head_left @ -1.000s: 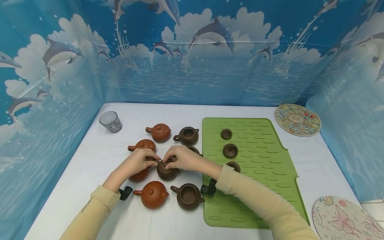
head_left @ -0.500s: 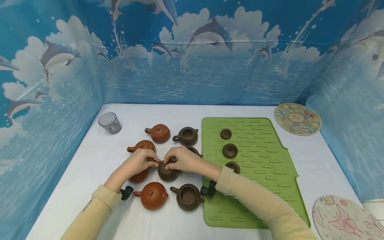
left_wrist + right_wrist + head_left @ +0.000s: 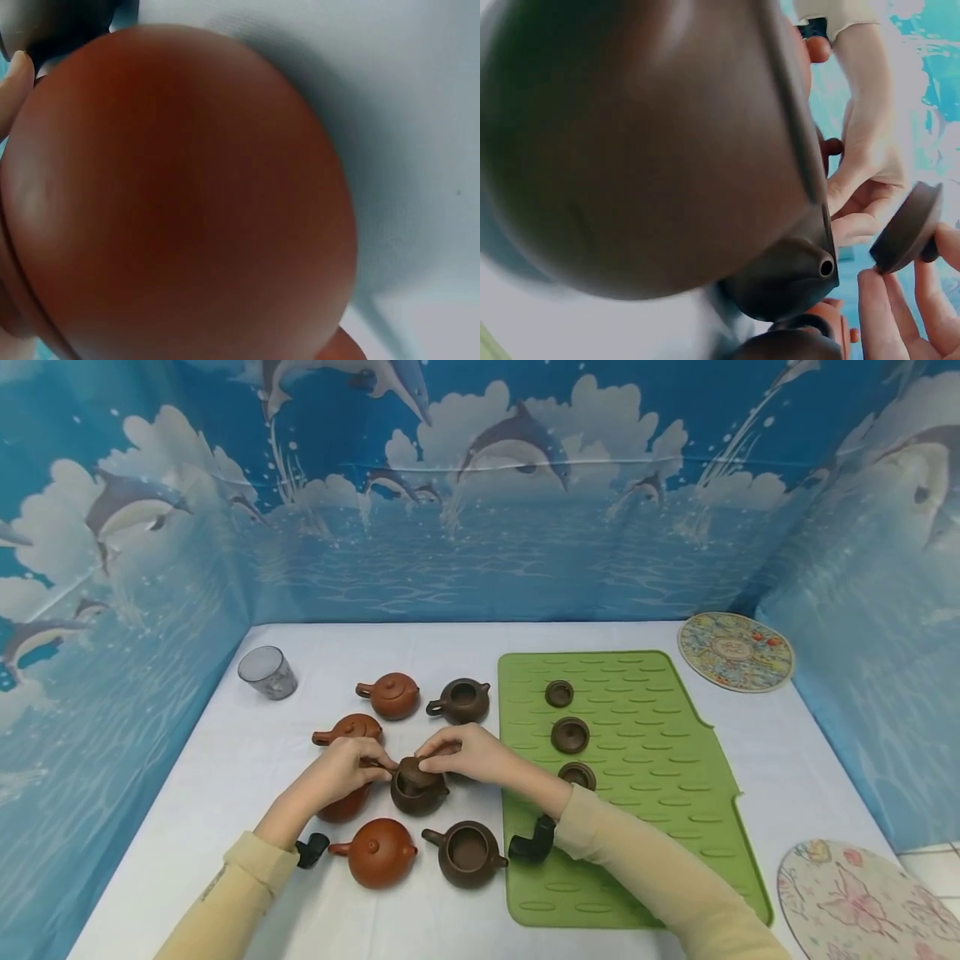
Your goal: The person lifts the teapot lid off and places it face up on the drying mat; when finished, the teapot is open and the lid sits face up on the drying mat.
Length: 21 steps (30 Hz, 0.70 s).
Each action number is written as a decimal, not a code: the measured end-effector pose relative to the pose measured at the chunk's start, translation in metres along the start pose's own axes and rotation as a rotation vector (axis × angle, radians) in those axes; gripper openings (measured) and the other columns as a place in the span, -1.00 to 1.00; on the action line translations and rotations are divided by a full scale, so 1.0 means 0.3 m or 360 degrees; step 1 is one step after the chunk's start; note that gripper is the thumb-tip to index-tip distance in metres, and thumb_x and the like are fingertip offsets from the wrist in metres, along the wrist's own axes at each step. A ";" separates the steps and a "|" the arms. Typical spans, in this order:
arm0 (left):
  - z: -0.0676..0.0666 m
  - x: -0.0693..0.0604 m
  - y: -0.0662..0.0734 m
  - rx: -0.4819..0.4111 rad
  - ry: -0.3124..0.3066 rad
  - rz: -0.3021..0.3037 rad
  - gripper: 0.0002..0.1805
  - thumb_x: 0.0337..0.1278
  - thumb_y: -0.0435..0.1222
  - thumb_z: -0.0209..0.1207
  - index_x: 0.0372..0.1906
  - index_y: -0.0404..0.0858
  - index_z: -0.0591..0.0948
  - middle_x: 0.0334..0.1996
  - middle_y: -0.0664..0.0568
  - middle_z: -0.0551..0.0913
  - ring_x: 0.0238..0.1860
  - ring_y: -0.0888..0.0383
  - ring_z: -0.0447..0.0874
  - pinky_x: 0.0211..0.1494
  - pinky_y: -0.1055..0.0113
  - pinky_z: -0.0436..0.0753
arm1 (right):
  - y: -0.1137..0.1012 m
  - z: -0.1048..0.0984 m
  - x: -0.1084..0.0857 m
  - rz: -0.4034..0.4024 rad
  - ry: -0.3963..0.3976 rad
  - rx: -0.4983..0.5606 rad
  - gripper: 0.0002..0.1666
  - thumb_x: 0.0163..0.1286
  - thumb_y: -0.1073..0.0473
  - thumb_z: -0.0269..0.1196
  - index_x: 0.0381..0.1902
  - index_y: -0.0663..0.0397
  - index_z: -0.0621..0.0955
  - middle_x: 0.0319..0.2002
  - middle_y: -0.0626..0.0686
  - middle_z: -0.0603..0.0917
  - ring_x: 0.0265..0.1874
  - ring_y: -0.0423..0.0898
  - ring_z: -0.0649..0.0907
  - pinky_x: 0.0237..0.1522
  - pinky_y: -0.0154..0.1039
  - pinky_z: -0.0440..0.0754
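"Dark brown teapot [image 3: 417,802]: where do we find it?"

"We find it on the white tabletop [image 3: 420,927], left of the green mat [image 3: 637,877], between the reddish teapots [image 3: 381,853] and the other dark pots [image 3: 467,877]."

"How do we record the left hand [image 3: 347,772]?"

"We record its fingers pinching the teapot's handle."

"And the right hand [image 3: 472,755]?"

"We note thumb and fingers gripping a brown lid [image 3: 907,229] by its knob. It sits tilted above the opening, unseated; we cannot tell whether its edge touches the rim."

"Are the hands together?"

"Near each other, but apart."

"What do we log on the mat?"

"Three dark lids [image 3: 570,735], in a row."
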State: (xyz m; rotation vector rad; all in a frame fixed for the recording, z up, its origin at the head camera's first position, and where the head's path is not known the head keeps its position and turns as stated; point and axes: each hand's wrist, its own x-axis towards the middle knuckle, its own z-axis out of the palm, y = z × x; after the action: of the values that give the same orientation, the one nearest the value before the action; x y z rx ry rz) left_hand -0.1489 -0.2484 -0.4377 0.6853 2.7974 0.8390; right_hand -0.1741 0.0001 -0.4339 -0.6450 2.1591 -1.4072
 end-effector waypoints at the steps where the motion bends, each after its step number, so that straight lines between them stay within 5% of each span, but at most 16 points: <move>1: 0.001 -0.003 -0.001 0.0006 0.0005 0.0004 -0.86 -0.02 -0.38 0.42 -0.29 -0.14 0.80 -0.31 0.12 0.77 -0.23 0.17 0.70 -0.16 0.36 0.67 | 0.006 0.000 -0.004 0.0050 -0.0014 0.0120 -0.74 0.31 0.09 0.36 -0.08 0.05 0.73 -0.15 -0.03 0.77 -0.22 -0.29 0.66 -0.09 -0.36 0.62; 6: 0.004 -0.008 -0.002 0.0022 0.0028 0.0009 -0.85 -0.03 -0.38 0.43 -0.30 -0.13 0.80 -0.32 0.13 0.77 -0.22 0.16 0.70 -0.14 0.33 0.67 | 0.031 0.004 -0.027 0.0249 -0.0091 0.0790 -0.71 0.37 0.27 0.25 -0.01 0.33 0.61 -0.04 0.10 0.68 -0.21 -0.19 0.71 0.05 -0.19 0.69; 10: 0.006 -0.010 0.003 0.0026 0.0042 -0.0006 -0.85 -0.02 -0.38 0.42 -0.29 -0.13 0.80 -0.31 0.13 0.78 -0.21 0.15 0.70 -0.12 0.31 0.68 | 0.033 0.003 -0.049 0.0292 -0.0151 0.1098 -0.72 0.44 0.34 0.11 0.05 0.39 0.52 -0.06 0.07 0.62 -0.19 -0.16 0.70 0.09 -0.10 0.67; 15: 0.010 -0.015 0.007 0.0030 0.0040 -0.0016 -0.83 -0.02 -0.38 0.42 -0.27 -0.14 0.80 -0.31 0.13 0.78 -0.19 0.14 0.72 -0.11 0.31 0.69 | 0.027 -0.010 -0.084 0.0331 -0.0195 0.1290 -0.58 0.55 0.26 -0.04 0.25 0.41 0.38 0.04 0.22 0.66 -0.13 -0.06 0.74 0.13 -0.02 0.64; 21: 0.012 -0.013 0.011 0.0040 0.0059 0.0004 -0.84 -0.01 -0.38 0.41 -0.27 -0.13 0.80 -0.32 0.14 0.78 -0.20 0.14 0.71 -0.12 0.30 0.69 | 0.026 -0.060 -0.137 0.0307 -0.0187 0.1293 -0.43 0.58 0.15 -0.06 0.36 0.46 0.24 0.20 0.37 0.53 -0.09 -0.06 0.73 0.19 -0.03 0.58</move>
State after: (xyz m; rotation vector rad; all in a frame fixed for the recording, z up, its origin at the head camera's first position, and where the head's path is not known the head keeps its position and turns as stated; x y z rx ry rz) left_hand -0.1433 -0.2461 -0.4389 0.6843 2.8453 0.8266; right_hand -0.1545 0.0409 -0.4291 -0.1915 1.3259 -1.8784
